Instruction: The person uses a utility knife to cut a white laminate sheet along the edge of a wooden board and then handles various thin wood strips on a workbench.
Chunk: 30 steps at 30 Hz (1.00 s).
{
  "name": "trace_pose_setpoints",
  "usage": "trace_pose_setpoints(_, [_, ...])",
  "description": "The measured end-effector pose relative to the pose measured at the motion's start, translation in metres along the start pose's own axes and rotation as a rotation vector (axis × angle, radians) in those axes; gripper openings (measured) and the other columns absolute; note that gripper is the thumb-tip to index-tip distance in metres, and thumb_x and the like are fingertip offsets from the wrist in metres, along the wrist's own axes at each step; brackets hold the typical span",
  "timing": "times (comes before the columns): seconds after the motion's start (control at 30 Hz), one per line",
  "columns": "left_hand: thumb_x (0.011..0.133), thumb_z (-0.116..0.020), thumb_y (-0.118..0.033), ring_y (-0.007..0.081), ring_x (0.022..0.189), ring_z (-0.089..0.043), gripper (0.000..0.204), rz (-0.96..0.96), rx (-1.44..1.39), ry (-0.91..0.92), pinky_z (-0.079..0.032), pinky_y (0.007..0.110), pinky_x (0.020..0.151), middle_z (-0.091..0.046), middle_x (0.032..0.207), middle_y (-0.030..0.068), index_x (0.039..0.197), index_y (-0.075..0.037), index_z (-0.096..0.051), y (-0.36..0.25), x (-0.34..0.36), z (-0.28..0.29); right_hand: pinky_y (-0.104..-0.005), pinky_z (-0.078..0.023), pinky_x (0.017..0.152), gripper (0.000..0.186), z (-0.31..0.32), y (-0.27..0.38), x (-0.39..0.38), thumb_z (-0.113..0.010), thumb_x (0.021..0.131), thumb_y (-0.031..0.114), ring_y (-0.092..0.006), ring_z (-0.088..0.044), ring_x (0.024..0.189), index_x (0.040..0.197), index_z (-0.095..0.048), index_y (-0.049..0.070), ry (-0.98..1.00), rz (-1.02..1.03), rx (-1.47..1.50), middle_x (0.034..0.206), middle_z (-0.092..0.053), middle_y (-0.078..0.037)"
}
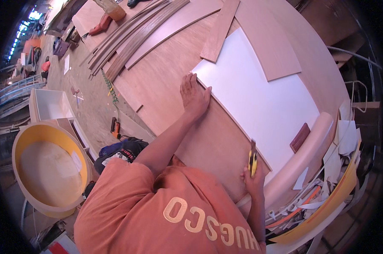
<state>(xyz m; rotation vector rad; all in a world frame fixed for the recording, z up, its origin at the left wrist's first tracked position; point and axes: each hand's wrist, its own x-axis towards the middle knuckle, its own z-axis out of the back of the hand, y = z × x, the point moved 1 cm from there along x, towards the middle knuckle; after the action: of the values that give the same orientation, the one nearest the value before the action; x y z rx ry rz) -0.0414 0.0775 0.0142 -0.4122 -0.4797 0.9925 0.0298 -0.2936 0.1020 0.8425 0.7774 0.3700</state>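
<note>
A white-faced panel (259, 106) lies slantwise on the wooden worktable (157, 101). My left hand (195, 96) rests at the panel's left corner, fingers stretched out and thumb apart, the fingertips on its edge. In my right hand (255, 182) is a yellow utility knife (253, 163), its blade end pointing away from me beside the panel's near long edge. Whether the blade touches the panel I cannot tell. On the panel's right part sits a dark red block (300, 138). A long rolled sheet (299, 158) lies across the near right end of the panel.
Wooden boards (220, 34) overlap the panel's far side. Long wood strips (147, 34) and a red-handled tool (101, 25) lie far left. An orange power tool (115, 128), a green coiled hose (110, 89) and a yellow-lined oval form (20, 148) are left. Offcuts (333, 165) crowd the right.
</note>
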Motion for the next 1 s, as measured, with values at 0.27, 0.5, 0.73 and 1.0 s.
trace_pose_setpoints(0.27, [0.097, -0.071, -0.031, 0.0368, 0.151, -0.034, 0.068, 0.007, -0.016, 0.011, -0.019, 0.052, 0.126, -0.041, 0.158, 0.0229, 0.149, 0.003, -0.042, -0.003, -0.003, 0.009, -0.0520, -0.055, 0.070, 0.030, -0.061, 0.157, 0.169, -0.057, 0.106, 0.023, -0.0446, -0.072, 0.082, 0.129, -0.055, 0.003, 0.167, 0.313, -0.207, 0.089, -0.070, -0.024])
trace_pose_setpoints(0.5, [0.099, -0.068, -0.031, 0.0328, 0.148, -0.042, 0.058, 0.014, 0.004, -0.002, -0.020, 0.053, 0.126, -0.048, 0.156, 0.0161, 0.146, -0.003, -0.049, 0.011, -0.005, 0.004, -0.0561, -0.057, 0.075, 0.028, -0.125, 0.185, 0.242, -0.059, 0.104, 0.022, -0.0484, -0.070, 0.086, 0.118, -0.052, 0.000, 0.336, 0.461, -0.570, 0.099, -0.069, -0.027])
trace_pose_setpoints(0.73, [0.098, -0.068, -0.028, 0.0315, 0.145, -0.046, 0.052, -0.005, 0.105, -0.018, -0.024, 0.052, 0.124, -0.053, 0.153, 0.0152, 0.142, -0.005, -0.054, 0.016, -0.005, 0.000, -0.0505, -0.061, 0.067, 0.023, -0.142, 0.197, 0.255, -0.058, 0.103, 0.019, -0.0431, -0.073, 0.080, 0.114, -0.051, 0.000, 0.427, 0.469, -0.737, 0.097, -0.068, -0.024])
trace_pose_setpoints(1.0, [0.096, -0.070, -0.023, 0.0305, 0.142, -0.051, 0.048, -0.001, 0.033, -0.042, -0.026, 0.052, 0.123, -0.056, 0.150, 0.0139, 0.139, -0.006, -0.058, 0.016, -0.002, 0.001, -0.0475, -0.062, 0.066, 0.021, -0.148, 0.200, 0.255, -0.058, 0.102, 0.019, -0.0405, -0.074, 0.079, 0.111, -0.052, 0.001, 0.426, 0.478, -0.817, 0.095, -0.068, -0.023])
